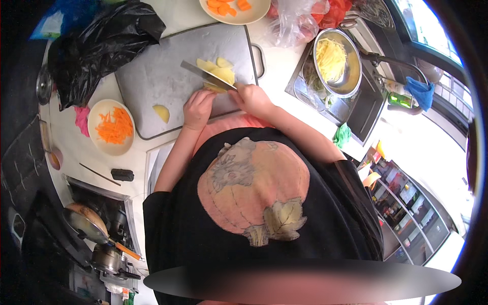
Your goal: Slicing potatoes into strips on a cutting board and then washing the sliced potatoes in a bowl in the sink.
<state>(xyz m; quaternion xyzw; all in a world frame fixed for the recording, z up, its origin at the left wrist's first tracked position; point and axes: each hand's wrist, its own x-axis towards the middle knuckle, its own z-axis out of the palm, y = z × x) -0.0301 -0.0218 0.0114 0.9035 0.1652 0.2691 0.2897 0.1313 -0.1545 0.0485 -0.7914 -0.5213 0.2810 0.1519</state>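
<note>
My right hand (251, 100) grips a kitchen knife (207, 75) whose broad blade points up and left over the metal cutting board (160, 72). Beneath and beside the blade lie several potato slices (222, 72), partly covered by it. The fingertips of my left hand (199, 108) rest on potato pieces (214, 88) at the near side of the blade; how firmly they press cannot be seen. One potato slice (161, 113) lies apart on the board, left of my left hand.
A plate of carrot shreds (130, 144) stands left of the board, and a bowl with carrot pieces (257, 17) behind it. A steel bowl of potato shreds (356, 70) sits over the sink (364, 126) at right. A black plastic bag (103, 49) overlaps the board's far-left corner.
</note>
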